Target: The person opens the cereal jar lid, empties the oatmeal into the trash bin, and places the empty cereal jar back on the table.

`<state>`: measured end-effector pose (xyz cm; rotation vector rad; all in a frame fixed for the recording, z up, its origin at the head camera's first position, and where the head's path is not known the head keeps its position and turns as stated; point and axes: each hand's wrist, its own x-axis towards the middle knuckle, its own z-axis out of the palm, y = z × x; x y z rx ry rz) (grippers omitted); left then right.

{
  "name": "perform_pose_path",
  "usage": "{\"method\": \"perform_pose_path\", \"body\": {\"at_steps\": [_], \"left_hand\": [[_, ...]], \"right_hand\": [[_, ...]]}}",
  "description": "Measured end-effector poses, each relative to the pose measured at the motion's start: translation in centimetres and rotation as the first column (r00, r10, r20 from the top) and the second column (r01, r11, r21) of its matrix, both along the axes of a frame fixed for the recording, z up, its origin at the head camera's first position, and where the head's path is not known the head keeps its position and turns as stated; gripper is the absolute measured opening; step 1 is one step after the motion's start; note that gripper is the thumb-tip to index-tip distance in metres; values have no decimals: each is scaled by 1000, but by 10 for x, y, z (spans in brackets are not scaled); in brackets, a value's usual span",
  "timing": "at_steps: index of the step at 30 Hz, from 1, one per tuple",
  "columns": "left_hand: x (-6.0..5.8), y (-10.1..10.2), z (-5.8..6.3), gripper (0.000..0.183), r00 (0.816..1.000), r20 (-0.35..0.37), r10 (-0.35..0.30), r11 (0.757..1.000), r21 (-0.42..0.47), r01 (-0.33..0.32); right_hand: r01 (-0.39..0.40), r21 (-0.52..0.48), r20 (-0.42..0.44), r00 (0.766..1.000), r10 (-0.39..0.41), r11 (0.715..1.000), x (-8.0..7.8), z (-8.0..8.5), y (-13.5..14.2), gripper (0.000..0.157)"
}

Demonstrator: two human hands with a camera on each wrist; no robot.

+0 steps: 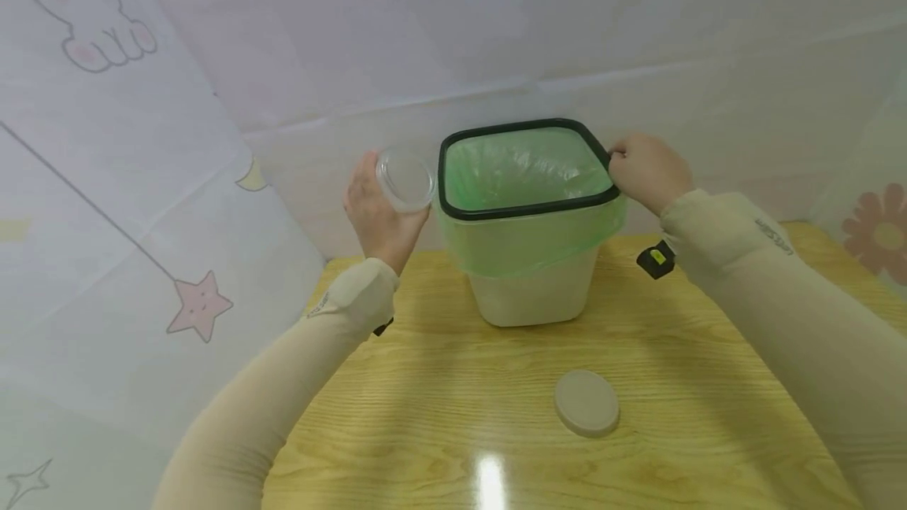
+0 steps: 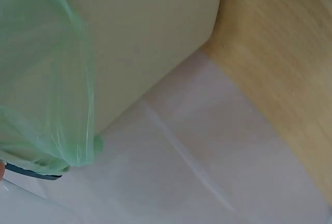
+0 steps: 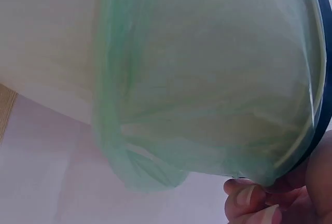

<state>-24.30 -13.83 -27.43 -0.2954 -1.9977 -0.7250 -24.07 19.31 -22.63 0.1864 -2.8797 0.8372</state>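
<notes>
A pale trash can [image 1: 533, 297] stands on the table, lined with a green plastic bag [image 1: 524, 168] that folds down over its outside. Around its mouth runs a black rim [image 1: 531, 211]. My left hand [image 1: 383, 219] holds a clear round plastic jar [image 1: 407, 178] beside the left side of that rim. At the right side, my right hand [image 1: 648, 171] grips the rim with curled fingers, seen close up in the right wrist view with fingertips [image 3: 248, 195] at the bag's edge. Only a sliver of a left fingertip [image 2: 1, 169] shows in the left wrist view.
A round beige lid [image 1: 586, 404] lies flat on the wooden table [image 1: 397, 415], in front of the can. Pale printed sheeting [image 1: 340, 46] hangs close behind the can and along the left side.
</notes>
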Motion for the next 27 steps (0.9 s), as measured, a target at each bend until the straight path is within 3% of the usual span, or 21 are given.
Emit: {"method": "perform_pose_path", "body": {"at_steps": [8,17,22,27], "left_hand": [[17,5,-7,96,989,145,-11,987,158,-12],[34,10,-9,100,951,289,-107,915,403,-20],[42,10,-13,102,935,313,-164,881,473,-4],[49,8,-20,103,923,324,-207,865,501,18]], "right_hand": [[7,-20,25,1000,-7,1000,6,-1,5,53],[23,-56,-29,999,-24,998,14,-5,10,53],[22,-57,-67,997,-26,998,19,-7,13,52],[13,-66,-86,996,-18,998,24,-7,14,51]]}}
